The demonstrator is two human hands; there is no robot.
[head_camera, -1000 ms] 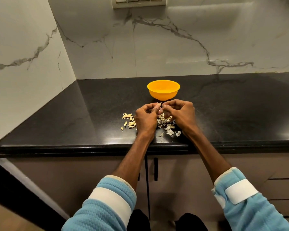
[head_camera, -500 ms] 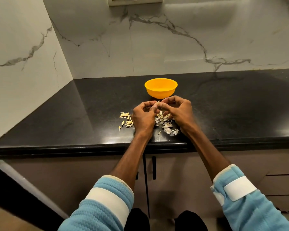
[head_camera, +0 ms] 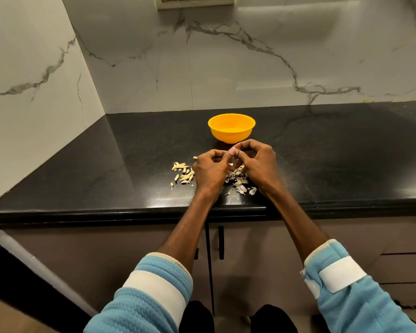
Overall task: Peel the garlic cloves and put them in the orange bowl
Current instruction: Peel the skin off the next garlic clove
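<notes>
Left hand (head_camera: 210,171) and right hand (head_camera: 259,164) pinch a garlic clove, hidden between their fingertips, near the round orange plastic bowl (head_camera: 231,137). Peeling seems underway; next, strip the skin, then drop the clove forward into the bowl.

Wall ahead of me (head_camera: 250,68): white marble, grey veins, one vertical seam.
Wall to my left (head_camera: 29,92): same marble, meeting it in a corner.
Switch plate (head_camera: 195,1): top edge, cut off.
Countertop (head_camera: 334,150): glossy black stone, glare near its front edge.
Cabinets below me (head_camera: 106,255): brown doors, black bar handles (head_camera: 221,242); drawer fronts (head_camera: 408,267) at right.
</notes>
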